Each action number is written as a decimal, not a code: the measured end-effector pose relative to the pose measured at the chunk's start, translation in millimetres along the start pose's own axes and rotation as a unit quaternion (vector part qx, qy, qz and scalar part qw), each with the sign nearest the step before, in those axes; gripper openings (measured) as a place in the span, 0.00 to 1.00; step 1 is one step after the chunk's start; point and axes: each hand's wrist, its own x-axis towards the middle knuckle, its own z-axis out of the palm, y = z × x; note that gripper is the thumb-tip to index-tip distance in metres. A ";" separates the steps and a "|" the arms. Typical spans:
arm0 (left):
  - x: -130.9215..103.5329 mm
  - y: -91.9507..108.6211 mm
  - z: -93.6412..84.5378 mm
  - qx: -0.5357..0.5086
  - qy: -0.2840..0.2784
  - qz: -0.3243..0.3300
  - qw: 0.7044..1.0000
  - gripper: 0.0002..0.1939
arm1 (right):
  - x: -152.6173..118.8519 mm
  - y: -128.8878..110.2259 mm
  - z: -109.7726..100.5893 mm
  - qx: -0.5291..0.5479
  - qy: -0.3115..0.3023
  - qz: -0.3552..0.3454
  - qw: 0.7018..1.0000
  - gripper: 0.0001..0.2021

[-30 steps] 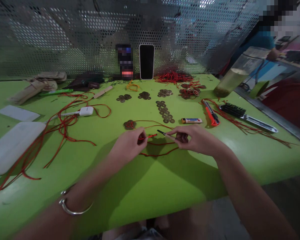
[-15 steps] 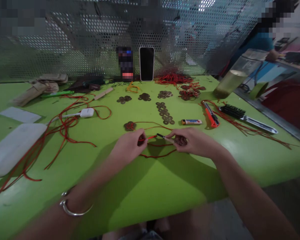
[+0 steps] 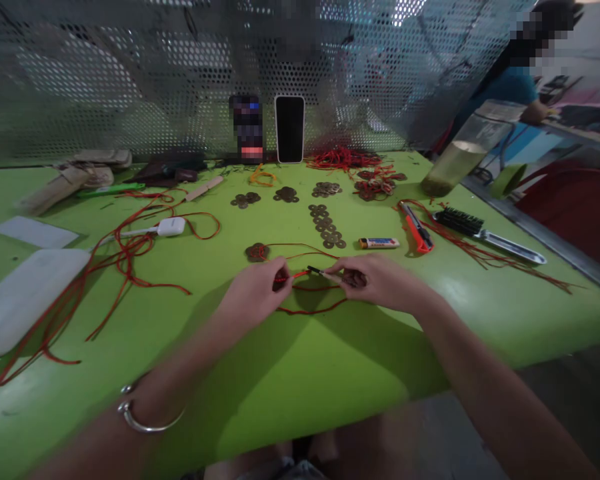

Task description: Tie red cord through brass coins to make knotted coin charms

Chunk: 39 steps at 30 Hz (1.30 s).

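Near the middle of the green table (image 3: 300, 373), my left hand (image 3: 260, 287) pinches a red cord (image 3: 300, 274), whose end points right. My right hand (image 3: 380, 283) is closed on a thin stick with a black tip (image 3: 316, 269); the tip meets the cord's end. Several dark coins (image 3: 354, 278) are also held in its curled fingers. Red cord loops (image 3: 313, 312) run between both hands, above and below the tip. Just behind my left hand lies a coin cluster (image 3: 257, 251) with red cord through it.
Coin groups (image 3: 325, 223), a battery (image 3: 379, 243), an orange cutter (image 3: 417, 230) and a brush (image 3: 460, 221) lie beyond. Left are tangled cords (image 3: 130, 250) and a white power bank (image 3: 30, 293). A phone (image 3: 290, 130) and jar (image 3: 455, 160) stand behind; a person sits far right.
The whole view has shifted slightly, with objects appearing a little further left. The black tip has come against the red cord's end. Both hands keep their grips.
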 end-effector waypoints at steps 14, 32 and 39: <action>-0.9 -2.6 0.9 -0.012 -0.012 0.001 1.000 0.05 | -3.2 2.7 -4.3 -0.037 0.001 0.029 0.999 0.16; -0.6 -3.2 1.5 -0.013 -0.011 -0.001 1.000 0.04 | -5.5 5.5 -6.9 -0.058 0.002 0.030 0.998 0.17; -0.4 -3.7 1.4 0.000 -0.003 0.004 1.000 0.05 | -3.3 7.1 -6.5 -0.045 0.002 0.006 0.999 0.17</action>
